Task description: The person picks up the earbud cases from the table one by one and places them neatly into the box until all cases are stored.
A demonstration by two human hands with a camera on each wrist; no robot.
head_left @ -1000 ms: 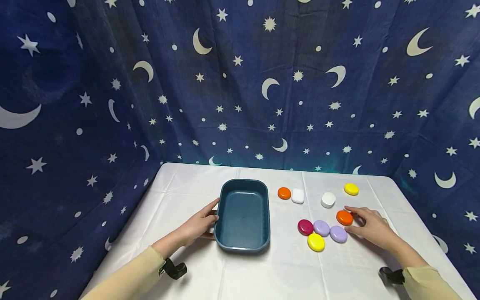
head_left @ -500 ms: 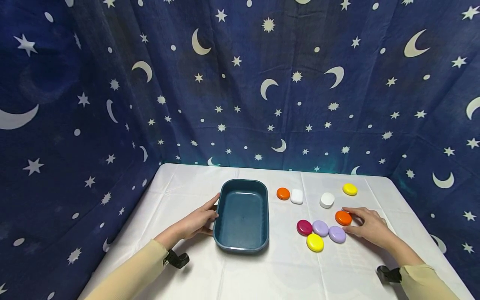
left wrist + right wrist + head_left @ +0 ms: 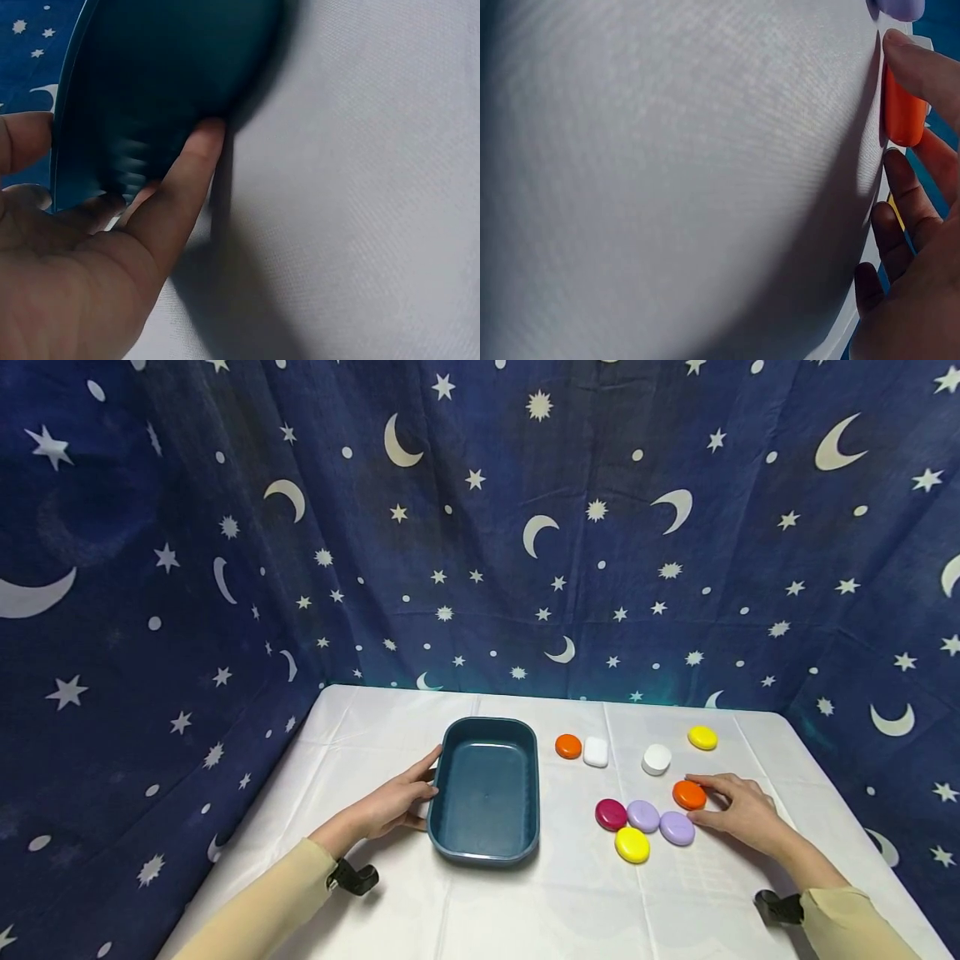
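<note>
My right hand has its thumb and index finger around a glossy orange disc on the right of the table. In the right wrist view the thumb lies against this orange disc, while the other fingers are spread beyond it. A lilac disc sits just beside the thumb. On the left, my left hand touches the outer left wall of a dark teal rectangular tub. The left wrist view has its fairly straight thumb along the tub wall and a fingertip near the rim.
Around the right hand lie another lilac disc, a crimson disc, yellow discs and a white round piece. Behind are an orange disc and a white squarish piece. A starry cloth surrounds the table.
My left hand has shifted very slightly along the tub's left wall. The right hand, the discs and the tub stay practically where they were.
</note>
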